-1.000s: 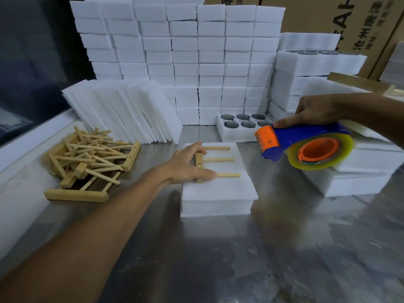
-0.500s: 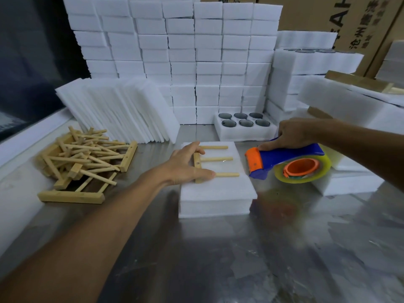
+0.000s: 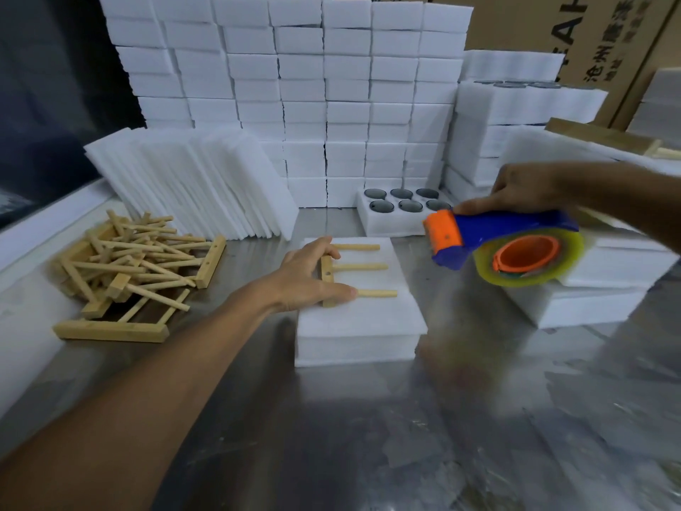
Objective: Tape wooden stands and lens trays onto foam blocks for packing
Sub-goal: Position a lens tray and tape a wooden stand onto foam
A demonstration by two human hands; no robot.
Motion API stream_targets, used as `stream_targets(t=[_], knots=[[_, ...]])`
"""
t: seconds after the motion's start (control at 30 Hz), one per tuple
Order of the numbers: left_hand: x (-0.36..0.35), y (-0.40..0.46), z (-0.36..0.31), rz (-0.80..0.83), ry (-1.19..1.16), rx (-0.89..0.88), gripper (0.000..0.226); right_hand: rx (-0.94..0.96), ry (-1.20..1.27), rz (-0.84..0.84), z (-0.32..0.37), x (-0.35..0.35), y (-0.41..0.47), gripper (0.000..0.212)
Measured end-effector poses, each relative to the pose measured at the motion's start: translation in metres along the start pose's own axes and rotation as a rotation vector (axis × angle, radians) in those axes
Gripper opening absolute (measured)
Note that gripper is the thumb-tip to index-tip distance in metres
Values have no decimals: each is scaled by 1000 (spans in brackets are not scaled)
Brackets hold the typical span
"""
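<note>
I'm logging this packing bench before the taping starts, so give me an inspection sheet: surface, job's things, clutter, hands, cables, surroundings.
Surface: metal table, reflective, scuffed.
Job's things: wooden stand lying flat on a foam block; lens tray behind it, six wells filled; tape dispenser in the air to the right of the block, no tape laid yet.
Clutter: heap of loose wooden stands at left.
Hands: left hand presses the stand's bar flat; right hand grips the dispenser handle.
Cables: nothing seen.
Surroundings: stacked foam blocks, leaning foam sheets, cardboard boxes behind.
</note>
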State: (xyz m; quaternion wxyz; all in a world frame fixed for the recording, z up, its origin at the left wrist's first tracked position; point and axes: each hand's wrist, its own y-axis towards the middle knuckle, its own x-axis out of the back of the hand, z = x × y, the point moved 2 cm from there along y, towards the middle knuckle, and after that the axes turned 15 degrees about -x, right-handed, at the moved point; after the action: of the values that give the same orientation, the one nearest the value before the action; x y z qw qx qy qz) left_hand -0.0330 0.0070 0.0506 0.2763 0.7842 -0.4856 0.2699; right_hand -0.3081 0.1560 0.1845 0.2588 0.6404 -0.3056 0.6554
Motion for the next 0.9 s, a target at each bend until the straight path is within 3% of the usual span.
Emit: stream_targets(t=[0.33,0.47,0.9], knots=[[1,0,0,-9,-1,2,87,6,12,-16,-19,44,-4,92],[0,-1,1,0,9,-7,88,-17,-95,-33,-17,36,-3,106],[1,-1,2,-10,-31,-12,92,41,-456,-202,45,-9,0,68]])
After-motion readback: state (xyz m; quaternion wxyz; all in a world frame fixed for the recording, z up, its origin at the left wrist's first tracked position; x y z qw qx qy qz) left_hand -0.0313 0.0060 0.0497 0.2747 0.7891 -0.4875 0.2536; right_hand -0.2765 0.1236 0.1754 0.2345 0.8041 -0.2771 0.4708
